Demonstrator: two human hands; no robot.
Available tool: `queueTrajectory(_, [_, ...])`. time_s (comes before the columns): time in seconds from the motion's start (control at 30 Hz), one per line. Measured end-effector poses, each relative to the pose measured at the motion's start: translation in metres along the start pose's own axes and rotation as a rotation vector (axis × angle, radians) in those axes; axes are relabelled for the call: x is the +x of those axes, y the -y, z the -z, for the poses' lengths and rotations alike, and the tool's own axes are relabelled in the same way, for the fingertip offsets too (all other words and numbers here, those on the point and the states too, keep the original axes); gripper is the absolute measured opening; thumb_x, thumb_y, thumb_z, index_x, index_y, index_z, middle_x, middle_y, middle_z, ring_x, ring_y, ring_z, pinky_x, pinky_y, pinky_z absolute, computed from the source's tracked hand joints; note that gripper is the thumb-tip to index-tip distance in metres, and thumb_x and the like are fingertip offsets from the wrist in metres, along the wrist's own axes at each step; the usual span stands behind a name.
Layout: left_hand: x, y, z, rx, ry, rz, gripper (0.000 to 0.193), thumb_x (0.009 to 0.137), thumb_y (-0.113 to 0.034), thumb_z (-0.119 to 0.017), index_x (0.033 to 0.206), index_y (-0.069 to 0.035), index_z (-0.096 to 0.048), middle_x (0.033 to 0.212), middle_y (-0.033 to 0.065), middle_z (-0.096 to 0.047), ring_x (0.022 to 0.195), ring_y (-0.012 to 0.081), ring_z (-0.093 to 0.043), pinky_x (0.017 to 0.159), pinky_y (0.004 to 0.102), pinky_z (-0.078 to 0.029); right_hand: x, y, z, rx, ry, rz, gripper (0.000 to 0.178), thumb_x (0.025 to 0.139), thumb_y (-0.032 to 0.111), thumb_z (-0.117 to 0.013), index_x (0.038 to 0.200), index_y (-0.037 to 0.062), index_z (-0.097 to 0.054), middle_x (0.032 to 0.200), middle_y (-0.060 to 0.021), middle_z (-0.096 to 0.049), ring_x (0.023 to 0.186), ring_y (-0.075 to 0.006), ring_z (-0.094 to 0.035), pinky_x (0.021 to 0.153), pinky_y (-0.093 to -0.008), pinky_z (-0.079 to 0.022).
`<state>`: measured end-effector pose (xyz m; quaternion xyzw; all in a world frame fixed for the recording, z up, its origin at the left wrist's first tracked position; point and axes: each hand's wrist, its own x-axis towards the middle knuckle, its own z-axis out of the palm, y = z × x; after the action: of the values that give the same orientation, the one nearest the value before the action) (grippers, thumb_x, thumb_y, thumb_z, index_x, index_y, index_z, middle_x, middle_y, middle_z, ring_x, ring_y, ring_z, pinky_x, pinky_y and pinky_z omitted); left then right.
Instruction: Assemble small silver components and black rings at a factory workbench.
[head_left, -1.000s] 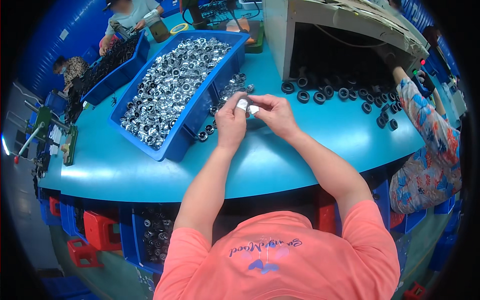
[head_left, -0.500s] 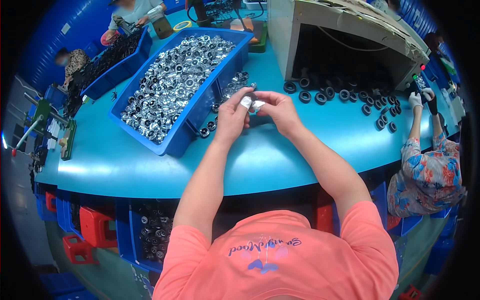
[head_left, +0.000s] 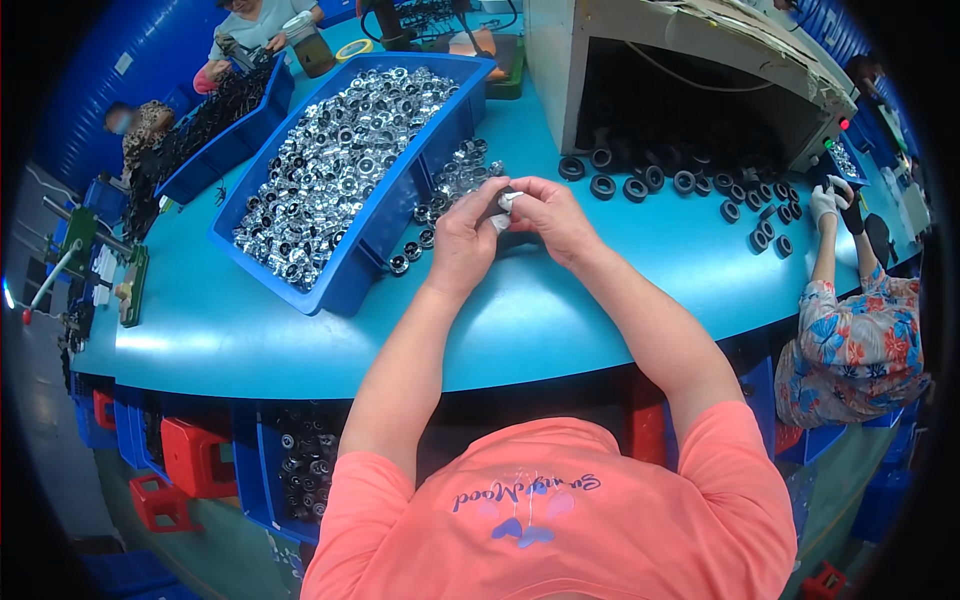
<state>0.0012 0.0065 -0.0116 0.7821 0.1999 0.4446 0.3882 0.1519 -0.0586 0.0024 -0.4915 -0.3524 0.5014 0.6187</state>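
- Left hand (head_left: pixel 465 243), right hand (head_left: pixel 562 225) together, pinching small dark part (head_left: pixel 494 205) inward of near edge of desk (head_left: pixel 540 340).
- Risk: wrapped fingertips (head_left: pixel 508 201) slip; part could drop among loose hubs (head_left: pixel 465 172) along blue bin (head_left: pixel 375 247).

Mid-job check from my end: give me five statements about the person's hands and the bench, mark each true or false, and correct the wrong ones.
1. The left hand and right hand meet around a small dark part. True.
2. Both hands wear full gloves. False: they are mostly bare, with small white wraps on some digits.
3. Black rings lie in front of the pale box. True.
4. The big blue bin is filled with black rings. False: it is filled with shiny round parts.
5. Loose shiny parts lie on the table beside the bin. True.
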Motion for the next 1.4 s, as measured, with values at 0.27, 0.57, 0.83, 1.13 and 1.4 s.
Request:
queueTrajectory(0.27, [0.002,-0.018,0.007,-0.663,0.105,0.454,0.055,0.088,0.001,-0.069,0.139,-0.005,-0.051,0.107,0.0054,-0.068,0.082,0.0109,-0.065,0.057,0.0249,-0.052,-0.001,0.012,0.017,0.126,0.197,-0.121,0.030,0.096,0.022,-0.068,0.114,-0.0016,-0.067,0.101,-0.0069,-0.069,0.085,-0.0110,-0.065,0.078,-0.0268,-0.055])
queueTrajectory(0.57, [-0.036,-0.071,0.055,-0.150,0.133,0.267,0.050,0.081,-0.010,-0.076,0.124,-0.004,-0.053,0.109,0.0049,-0.062,0.095,0.0137,-0.061,0.077,0.0283,-0.053,0.008,0.037,0.035,-0.560,0.015,0.106,0.027,0.092,0.030,-0.071,0.098,0.0040,-0.074,0.085,-0.0061,-0.070,0.075,-0.0140,-0.065,0.068,-0.0302,-0.054])
queueTrajectory(0.83, [-0.228,-0.136,0.245,0.020,-0.170,0.635,0.053,0.074,0.001,-0.074,0.123,-0.001,-0.056,0.109,0.0042,-0.060,0.103,0.0163,-0.059,0.090,0.0298,-0.048,0.005,0.052,0.111,-1.198,-0.460,0.247,0.028,0.080,0.025,-0.076,0.104,0.0110,-0.077,0.101,-0.0108,-0.071,0.095,-0.0269,-0.068,0.086,-0.0407,-0.052])
queueTrajectory(1.13, [-0.252,-0.175,0.233,0.654,0.077,0.766,0.046,0.081,-0.001,-0.071,0.126,-0.002,-0.063,0.108,0.0141,-0.069,0.100,0.0207,-0.068,0.085,0.0333,-0.054,0.022,0.030,0.081,-1.687,-0.414,0.261,0.046,0.074,0.039,-0.082,0.113,0.0168,-0.076,0.108,-0.0066,-0.065,0.108,-0.0245,-0.057,0.091,-0.0386,-0.041])
queueTrajectory(1.4, [-0.062,-0.069,0.065,-0.483,0.123,0.579,0.043,0.104,-0.033,-0.054,0.134,-0.001,-0.056,0.105,0.0108,-0.067,0.087,0.0187,-0.066,0.076,0.0335,-0.054,-0.008,0.034,0.012,-0.902,-0.081,0.848,0.040,0.069,0.026,-0.082,0.106,0.0145,-0.072,0.090,-0.0012,-0.063,0.084,-0.0212,-0.058,0.079,-0.0360,-0.043])
